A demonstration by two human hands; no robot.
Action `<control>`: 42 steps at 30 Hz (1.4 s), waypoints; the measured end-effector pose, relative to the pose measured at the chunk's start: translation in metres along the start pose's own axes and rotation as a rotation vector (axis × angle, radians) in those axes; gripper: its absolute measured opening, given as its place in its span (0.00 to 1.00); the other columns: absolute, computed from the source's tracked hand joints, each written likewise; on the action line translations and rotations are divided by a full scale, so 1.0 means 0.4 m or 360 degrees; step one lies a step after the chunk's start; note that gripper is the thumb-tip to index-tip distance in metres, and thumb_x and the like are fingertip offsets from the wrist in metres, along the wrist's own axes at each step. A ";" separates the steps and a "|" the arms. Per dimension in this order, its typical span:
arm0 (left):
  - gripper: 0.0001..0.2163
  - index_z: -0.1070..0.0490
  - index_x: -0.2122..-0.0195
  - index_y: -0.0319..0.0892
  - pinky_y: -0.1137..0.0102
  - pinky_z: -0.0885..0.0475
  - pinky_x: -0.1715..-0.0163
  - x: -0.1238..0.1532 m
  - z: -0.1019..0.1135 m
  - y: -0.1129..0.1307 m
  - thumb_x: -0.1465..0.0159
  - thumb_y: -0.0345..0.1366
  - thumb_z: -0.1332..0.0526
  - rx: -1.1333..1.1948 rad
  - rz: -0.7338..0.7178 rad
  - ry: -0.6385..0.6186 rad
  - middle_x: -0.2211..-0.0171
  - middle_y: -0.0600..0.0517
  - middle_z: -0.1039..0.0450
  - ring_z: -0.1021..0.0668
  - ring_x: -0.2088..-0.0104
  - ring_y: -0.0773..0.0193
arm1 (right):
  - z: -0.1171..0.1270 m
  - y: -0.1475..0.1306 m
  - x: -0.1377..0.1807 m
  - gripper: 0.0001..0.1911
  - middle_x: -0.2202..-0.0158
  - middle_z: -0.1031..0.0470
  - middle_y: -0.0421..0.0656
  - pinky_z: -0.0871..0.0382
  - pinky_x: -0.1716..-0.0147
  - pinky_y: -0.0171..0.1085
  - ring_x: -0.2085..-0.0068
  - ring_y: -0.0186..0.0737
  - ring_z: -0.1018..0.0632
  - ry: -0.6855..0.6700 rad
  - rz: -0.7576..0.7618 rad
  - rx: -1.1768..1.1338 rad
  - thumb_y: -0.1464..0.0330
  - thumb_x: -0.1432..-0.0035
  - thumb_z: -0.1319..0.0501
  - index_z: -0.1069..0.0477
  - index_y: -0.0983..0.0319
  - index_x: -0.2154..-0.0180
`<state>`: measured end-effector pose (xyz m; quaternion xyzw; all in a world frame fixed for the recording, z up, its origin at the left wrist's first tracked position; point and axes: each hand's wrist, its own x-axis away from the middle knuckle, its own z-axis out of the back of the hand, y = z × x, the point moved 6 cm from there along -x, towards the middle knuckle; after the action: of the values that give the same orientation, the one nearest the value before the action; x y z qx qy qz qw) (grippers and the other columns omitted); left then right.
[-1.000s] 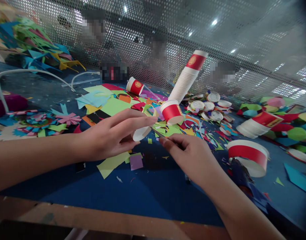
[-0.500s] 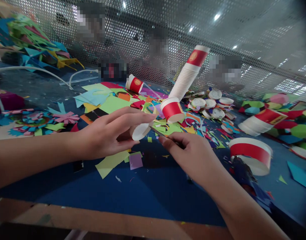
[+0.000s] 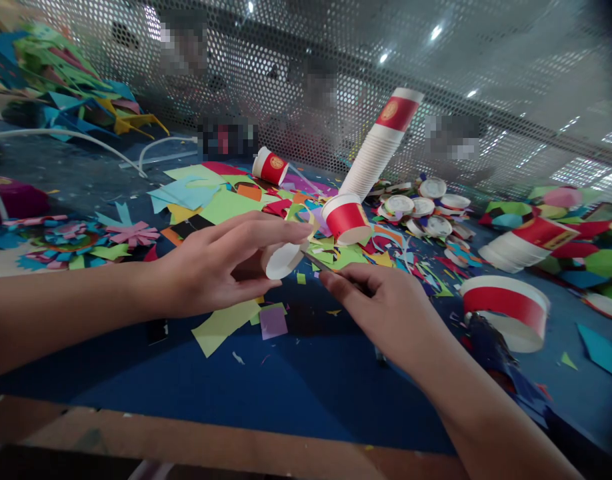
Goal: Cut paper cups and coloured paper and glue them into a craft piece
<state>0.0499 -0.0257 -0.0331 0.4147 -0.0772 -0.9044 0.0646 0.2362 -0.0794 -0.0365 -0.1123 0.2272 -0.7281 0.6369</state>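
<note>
Mid-picture, my left hand [image 3: 221,263] grips a small white paper cup [image 3: 285,260], its round pale face turned toward me. The fingers lie across the cup's top and the thumb is below it. A thin pale curl of paper shows just beyond my fingertips. My right hand [image 3: 373,300] is closed around scissors [image 3: 316,261]; only their narrow dark blades stick out, with the tip at the cup's right edge. The handles are mostly hidden in my fingers. Paper scraps, among them a purple square [image 3: 273,321] and a yellow-green piece [image 3: 225,327], lie below the cup.
Beyond my hands, a tall leaning stack of paper cups [image 3: 373,160] rises near a red-and-white cup [image 3: 346,220]. A wide cut cup [image 3: 506,310] and a dark blue tool [image 3: 496,353] lie right. Coloured paper [image 3: 236,208] covers the table's middle; a perforated metal screen [image 3: 276,87] stands behind.
The scissors' blades have moved up and left to the cup's edge, and more of them shows. My left hand keeps its hold on the cup. The view has shifted slightly.
</note>
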 end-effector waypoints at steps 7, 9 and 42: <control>0.29 0.42 0.35 0.49 0.71 0.21 0.74 -0.006 0.002 0.006 0.37 0.28 0.36 0.0032 -0.0143 0.0091 0.56 0.45 0.25 0.19 0.64 0.60 | 0.003 -0.004 0.002 0.24 0.85 0.47 0.35 0.53 0.81 0.35 0.80 0.31 0.44 0.0012 0.0036 0.0004 0.53 0.41 0.44 0.41 0.60 0.83; 0.29 0.41 0.36 0.47 0.71 0.22 0.76 -0.006 0.003 0.008 0.37 0.27 0.36 0.0038 -0.0192 0.0115 0.57 0.44 0.25 0.19 0.63 0.58 | 0.004 -0.004 0.003 0.24 0.85 0.47 0.34 0.53 0.81 0.35 0.80 0.31 0.44 0.0010 0.0032 0.0015 0.53 0.41 0.44 0.40 0.60 0.82; 0.22 0.38 0.40 0.43 0.63 0.23 0.49 -0.016 0.014 0.019 0.34 0.33 0.36 -0.0361 -0.0242 0.0278 0.50 0.43 0.26 0.24 0.48 0.57 | -0.008 -0.002 0.002 0.24 0.83 0.42 0.35 0.50 0.79 0.36 0.78 0.32 0.40 -0.0068 -0.0085 -0.0069 0.50 0.43 0.44 0.37 0.60 0.81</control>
<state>0.0502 -0.0314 -0.0233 0.4865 0.0630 -0.8701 0.0489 0.2338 -0.0796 -0.0391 -0.1477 0.2260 -0.7372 0.6194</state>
